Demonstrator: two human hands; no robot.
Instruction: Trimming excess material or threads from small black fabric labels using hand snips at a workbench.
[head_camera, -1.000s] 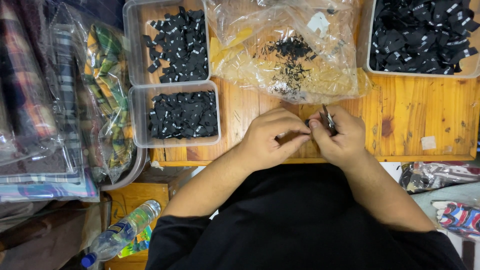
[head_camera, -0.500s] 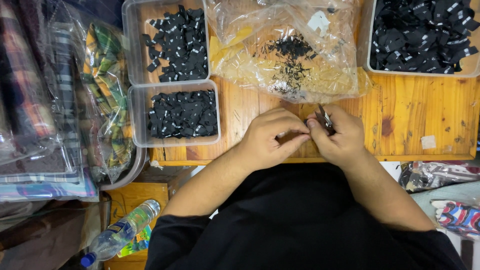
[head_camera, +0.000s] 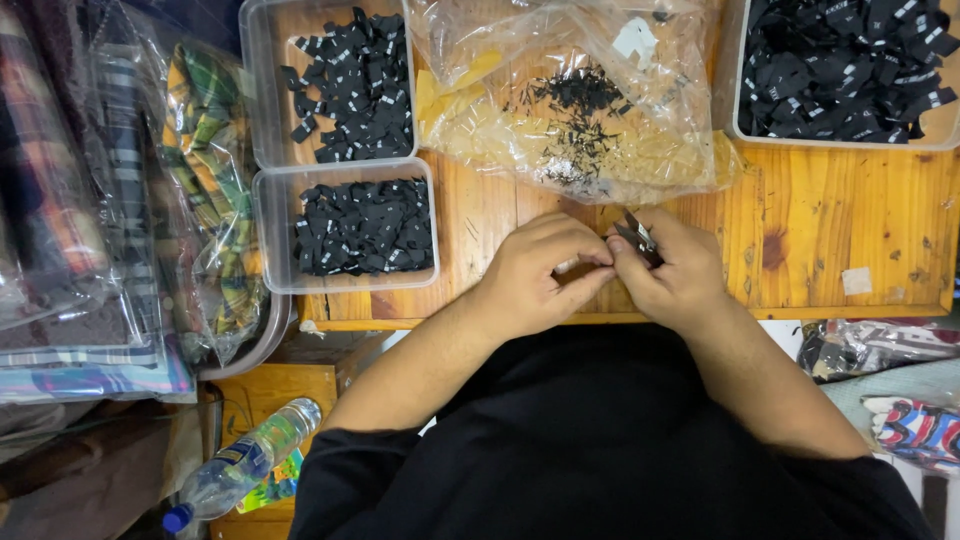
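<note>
The table (head_camera: 850, 230) carries the work at its near edge, centre. The left hand (head_camera: 535, 275) and right hand (head_camera: 675, 275) meet fingertip to fingertip. The right hand pinches small snips (head_camera: 636, 236), long axis pointing toward the far-left corner; the left pinches something too small to identify.

Two trays (head_camera: 268, 200) are set left on the table (head_camera: 850, 230), a bag (head_camera: 580, 110) behind the hands, a third tray (head_camera: 740, 130) right.

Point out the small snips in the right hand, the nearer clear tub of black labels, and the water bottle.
small snips (head_camera: 636, 236), head view, on the metal blades.
nearer clear tub (head_camera: 270, 240), head view, on its left wall.
water bottle (head_camera: 250, 460), head view, mid-body.
</note>
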